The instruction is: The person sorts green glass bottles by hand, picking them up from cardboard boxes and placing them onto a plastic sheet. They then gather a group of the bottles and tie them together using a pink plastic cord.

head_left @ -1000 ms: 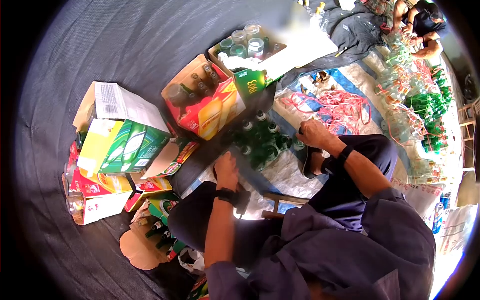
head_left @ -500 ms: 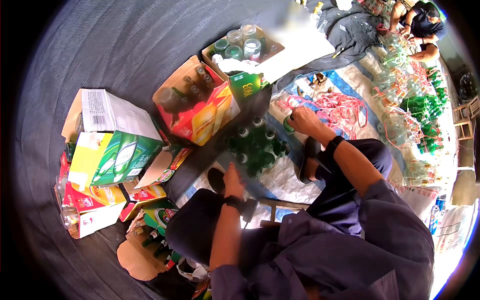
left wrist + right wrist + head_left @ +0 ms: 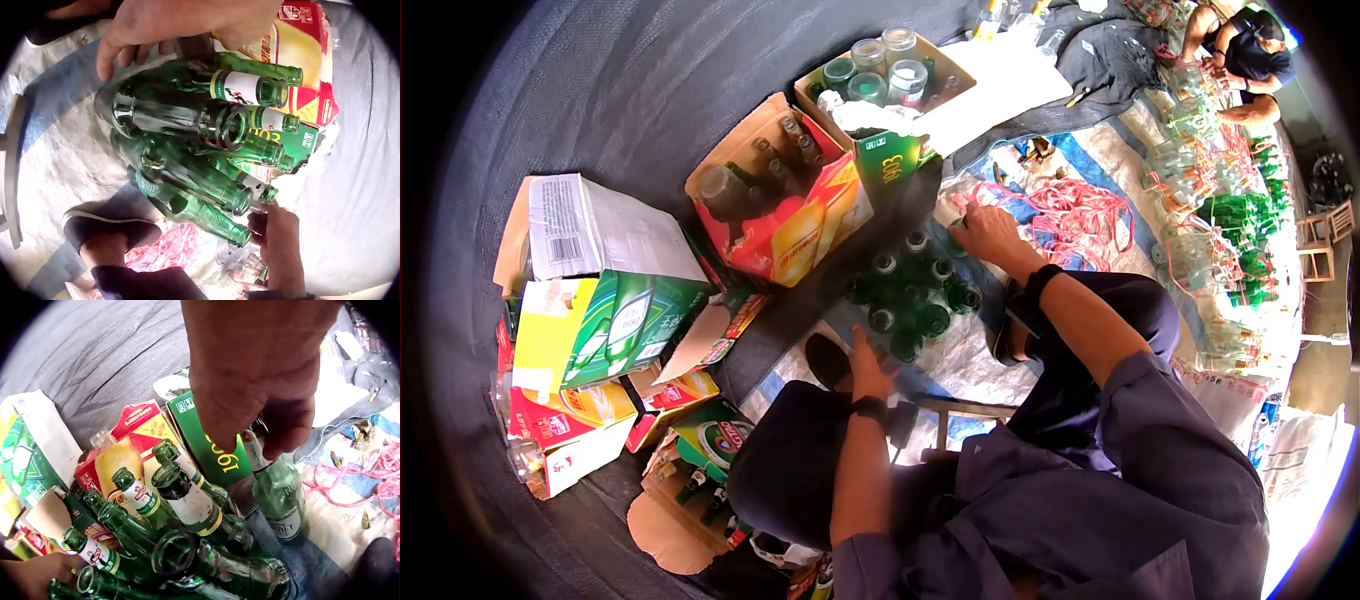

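Green glass bottles (image 3: 915,300) stand in a tight cluster on the striped sheet in the head view. Beyond the cluster, my right hand (image 3: 992,238) is around the top of another bottle. The right wrist view shows that hand (image 3: 259,381) gripping the neck of this labelled green bottle (image 3: 281,500), which stands upright or nearly so beside the group. My left hand (image 3: 868,370) is at the cluster's near left side. Its fingers look extended in the left wrist view, where the hand (image 3: 181,25) lies along the bottles (image 3: 162,119); contact is unclear.
Open cartons of bottles and jars (image 3: 780,200) line the left and far side. Pink twine (image 3: 1080,220) lies beyond my right hand, with tied bottle bundles (image 3: 1200,240) to the right. Another person (image 3: 1250,60) sits at the upper right.
My right hand has moved away and to the left with its bottle. The left hand has shifted slightly along the cluster's near side. The cartons appear farther left as the head view moved.
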The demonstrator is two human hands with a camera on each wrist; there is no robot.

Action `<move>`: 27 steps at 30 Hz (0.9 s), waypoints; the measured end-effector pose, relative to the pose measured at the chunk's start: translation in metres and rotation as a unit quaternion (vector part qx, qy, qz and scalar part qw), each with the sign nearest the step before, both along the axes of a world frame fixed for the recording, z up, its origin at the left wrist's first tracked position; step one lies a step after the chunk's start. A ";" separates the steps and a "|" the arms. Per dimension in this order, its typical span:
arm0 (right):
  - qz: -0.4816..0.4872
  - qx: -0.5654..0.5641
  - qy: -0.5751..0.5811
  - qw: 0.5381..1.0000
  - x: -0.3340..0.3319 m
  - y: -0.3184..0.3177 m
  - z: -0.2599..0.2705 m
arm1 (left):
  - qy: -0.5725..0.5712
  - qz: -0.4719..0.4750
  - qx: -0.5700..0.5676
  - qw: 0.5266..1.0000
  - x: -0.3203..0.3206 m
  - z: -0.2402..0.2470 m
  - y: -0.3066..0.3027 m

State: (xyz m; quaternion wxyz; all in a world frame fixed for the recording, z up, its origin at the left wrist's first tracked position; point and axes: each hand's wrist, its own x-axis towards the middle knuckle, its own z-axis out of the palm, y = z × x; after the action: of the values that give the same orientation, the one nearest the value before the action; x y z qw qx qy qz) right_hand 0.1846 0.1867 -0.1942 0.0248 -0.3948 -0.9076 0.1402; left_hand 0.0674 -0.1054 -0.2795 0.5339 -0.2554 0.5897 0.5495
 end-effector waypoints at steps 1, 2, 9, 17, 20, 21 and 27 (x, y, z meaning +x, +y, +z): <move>-0.023 -0.029 0.007 0.999 0.000 -0.001 0.005 | -0.001 -0.002 -0.002 1.000 0.000 0.000 0.001; -0.047 -0.059 0.015 0.997 0.000 -0.003 0.010 | -0.002 0.001 -0.003 1.000 0.000 0.000 0.001; -0.141 -0.147 -0.003 0.979 0.018 -0.009 0.022 | -0.079 0.015 0.008 0.997 0.004 -0.008 0.008; -0.137 -0.476 0.018 0.868 0.053 -0.013 -0.001 | -0.128 0.068 0.052 0.988 0.010 -0.006 0.014; -0.230 -0.545 0.065 0.804 0.073 -0.021 -0.036 | -0.134 0.053 0.087 0.986 0.010 -0.010 0.017; -0.265 -0.558 0.057 0.785 0.072 -0.029 -0.028 | -0.145 0.059 0.082 0.984 0.009 -0.009 0.020; -0.299 -0.669 0.144 0.665 0.090 -0.034 -0.099 | -0.151 0.069 0.134 0.977 0.004 -0.025 0.024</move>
State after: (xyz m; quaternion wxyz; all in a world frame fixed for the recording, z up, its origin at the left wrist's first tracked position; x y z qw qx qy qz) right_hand 0.2751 0.1528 -0.2929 -0.0753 -0.5307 -0.3877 0.7499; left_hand 0.0714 -0.0809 -0.3041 0.6069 -0.3020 0.4040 0.6141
